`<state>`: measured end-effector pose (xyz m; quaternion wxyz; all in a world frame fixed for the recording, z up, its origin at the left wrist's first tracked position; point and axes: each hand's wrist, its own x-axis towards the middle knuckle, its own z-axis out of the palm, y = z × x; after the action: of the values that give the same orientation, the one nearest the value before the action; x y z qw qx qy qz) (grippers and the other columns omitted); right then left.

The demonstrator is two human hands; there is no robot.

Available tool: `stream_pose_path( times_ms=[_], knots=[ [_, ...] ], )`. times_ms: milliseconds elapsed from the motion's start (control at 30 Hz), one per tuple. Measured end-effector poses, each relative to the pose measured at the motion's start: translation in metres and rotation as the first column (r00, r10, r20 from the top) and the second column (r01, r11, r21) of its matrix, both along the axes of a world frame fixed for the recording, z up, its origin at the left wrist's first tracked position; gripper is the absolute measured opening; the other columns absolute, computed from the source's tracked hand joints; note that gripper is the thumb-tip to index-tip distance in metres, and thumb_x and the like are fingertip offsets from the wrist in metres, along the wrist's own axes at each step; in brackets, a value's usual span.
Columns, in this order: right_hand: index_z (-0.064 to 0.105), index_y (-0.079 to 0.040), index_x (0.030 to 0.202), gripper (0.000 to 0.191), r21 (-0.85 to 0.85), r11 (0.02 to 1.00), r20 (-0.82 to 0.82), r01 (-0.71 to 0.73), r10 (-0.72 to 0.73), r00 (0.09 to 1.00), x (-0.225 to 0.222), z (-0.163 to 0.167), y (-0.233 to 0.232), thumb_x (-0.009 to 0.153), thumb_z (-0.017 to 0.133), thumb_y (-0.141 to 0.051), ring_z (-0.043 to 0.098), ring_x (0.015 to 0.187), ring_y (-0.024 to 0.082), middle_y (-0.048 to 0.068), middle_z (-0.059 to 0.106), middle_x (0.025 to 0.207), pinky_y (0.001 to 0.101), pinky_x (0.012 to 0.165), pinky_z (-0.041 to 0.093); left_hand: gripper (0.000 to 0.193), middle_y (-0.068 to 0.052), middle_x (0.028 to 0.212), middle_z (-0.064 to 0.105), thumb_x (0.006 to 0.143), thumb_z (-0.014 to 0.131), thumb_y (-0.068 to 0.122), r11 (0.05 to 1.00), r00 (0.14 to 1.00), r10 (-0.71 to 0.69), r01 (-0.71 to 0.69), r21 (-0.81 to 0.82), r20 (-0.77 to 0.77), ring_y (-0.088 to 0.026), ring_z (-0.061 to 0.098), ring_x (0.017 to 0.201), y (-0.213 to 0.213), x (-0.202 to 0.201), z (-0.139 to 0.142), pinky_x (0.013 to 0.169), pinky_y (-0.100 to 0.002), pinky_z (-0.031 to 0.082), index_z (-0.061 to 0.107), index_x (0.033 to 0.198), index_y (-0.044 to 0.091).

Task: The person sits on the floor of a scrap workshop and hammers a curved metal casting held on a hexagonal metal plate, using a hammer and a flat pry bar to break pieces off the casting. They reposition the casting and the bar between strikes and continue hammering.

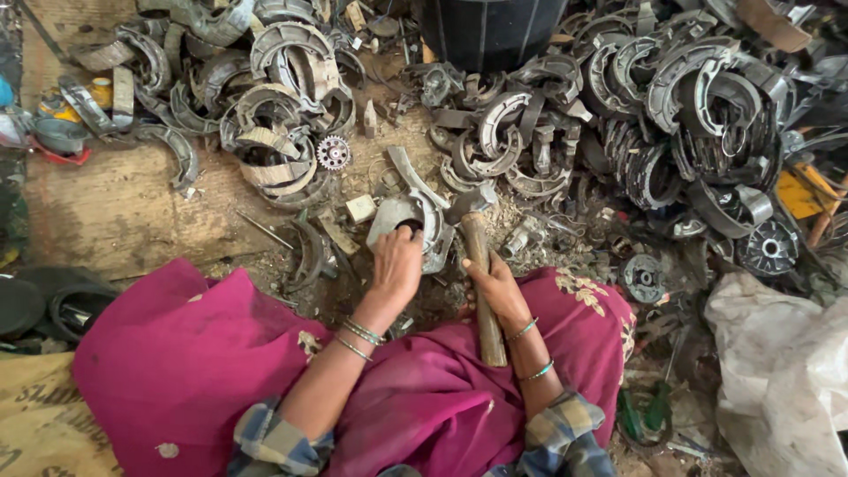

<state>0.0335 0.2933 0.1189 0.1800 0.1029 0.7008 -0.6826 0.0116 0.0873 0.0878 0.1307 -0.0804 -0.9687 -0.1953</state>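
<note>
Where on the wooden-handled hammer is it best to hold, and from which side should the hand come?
Probably the lower wooden handle, where the right hand already wraps the hammer. Come from the right side: the handle runs straight toward the person, and the metal head sits at the far end beside the grey metal part under the left hand.

Scrap workshop: heaped worn brake shoes (291, 53)

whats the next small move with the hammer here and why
Probably a short lift of the wooden-handled hammer for a strike: its head rests by the curved grey metal brake shoe, which the left hand steadies on the ground while the right hand grips the handle.
</note>
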Motion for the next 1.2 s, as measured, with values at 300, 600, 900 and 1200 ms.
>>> stream_pose_path(
  times_ms=[300, 600, 900, 1200],
  knots=[
    [0.048, -0.003, 0.128, 0.043, 0.044, 0.998, -0.135, 0.046, -0.039, 0.99, 0.023, 0.049, -0.014, 0.092, 0.065, -0.019, 0.062, 0.05, 0.014, 0.002, 0.063, 0.079, 0.0303, 0.043, 0.055, 0.022, -0.013, 0.097, 0.063, 0.093, 0.057, 0.009, 0.996, 0.999, -0.005, 0.01, -0.087, 0.049, -0.029, 0.063, 0.097, 0.008, 0.021, -0.001, 0.087, -0.047, 0.046, 0.072, 0.108, 0.002],
    [0.048, 0.0, 0.116, 0.029, 0.212, 0.968, -0.472, 0.136, -0.021, 0.881, 0.032, 0.114, -0.012, 0.103, 0.063, -0.02, 0.059, 0.057, 0.011, 0.004, 0.062, 0.077, 0.026, 0.047, 0.05, 0.017, -0.01, 0.098, 0.062, 0.09, 0.059, 0.007, 0.993, 0.999, -0.043, 0.046, -0.106, 0.031, -0.03, 0.064, 0.094, 0.004, 0.026, 0.003, 0.084, -0.051, 0.042, 0.073, 0.1, 0.005],
    [0.053, -0.002, 0.125, 0.037, 0.247, 0.969, -0.157, -0.014, 0.054, 0.986, -0.001, 0.06, -0.027, 0.096, 0.064, -0.023, 0.061, 0.056, 0.017, 0.006, 0.064, 0.076, 0.0312, 0.044, 0.053, 0.017, -0.01, 0.102, 0.063, 0.085, 0.061, 0.009, 0.996, 0.999, 0.0, 0.005, -0.087, 0.054, -0.028, 0.064, 0.099, 0.003, 0.019, 0.012, 0.091, -0.053, 0.042, 0.074, 0.096, 0.007],
    [0.048, -0.002, 0.118, 0.023, 0.217, 0.959, -0.601, 0.181, -0.015, 0.799, 0.03, 0.148, -0.008, 0.107, 0.06, -0.017, 0.058, 0.06, 0.011, 0.008, 0.061, 0.083, 0.0262, 0.05, 0.05, 0.015, -0.008, 0.1, 0.063, 0.09, 0.06, 0.009, 0.998, 0.996, -0.016, 0.021, -0.067, 0.084, -0.027, 0.064, 0.096, 0.002, 0.02, 0.005, 0.088, -0.054, 0.041, 0.073, 0.097, 0.007]
  ],
)
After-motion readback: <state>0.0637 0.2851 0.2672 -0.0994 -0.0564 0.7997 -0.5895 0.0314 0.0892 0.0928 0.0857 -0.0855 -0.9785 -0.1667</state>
